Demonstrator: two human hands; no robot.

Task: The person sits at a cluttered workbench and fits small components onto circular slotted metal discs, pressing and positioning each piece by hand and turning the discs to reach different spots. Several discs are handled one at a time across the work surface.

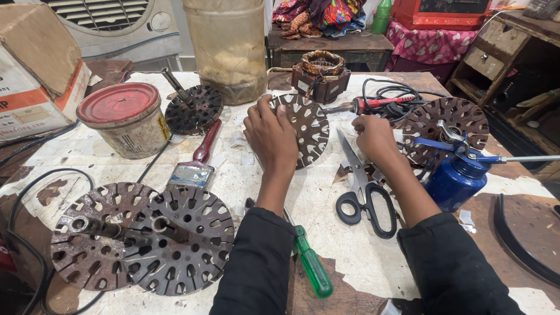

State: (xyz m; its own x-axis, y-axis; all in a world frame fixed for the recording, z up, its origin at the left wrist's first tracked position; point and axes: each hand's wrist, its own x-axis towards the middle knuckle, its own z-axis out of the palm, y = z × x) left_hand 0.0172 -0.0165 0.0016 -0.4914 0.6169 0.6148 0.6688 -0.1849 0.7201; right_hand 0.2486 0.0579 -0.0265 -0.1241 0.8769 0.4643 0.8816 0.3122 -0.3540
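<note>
My left hand (269, 135) grips the left edge of a round brown slotted metal disc (307, 128), which stands tilted on the worn white table (326, 204). My right hand (373, 139) sits at the disc's right side with its fingers curled; whether it touches the disc or holds something small I cannot tell. Large black-handled scissors (363, 186) lie just below my right hand. A green-handled screwdriver (311, 265) lies between my forearms.
Two overlapping slotted discs (140, 236) with shafts lie at front left. A red-lidded tin (123, 119), another disc (192, 109) and a paintbrush (195, 166) sit at left. A blue oil can (455, 178), a fourth disc (446, 125), a wound coil (321, 73) and a soldering iron (373, 105) stand right and behind.
</note>
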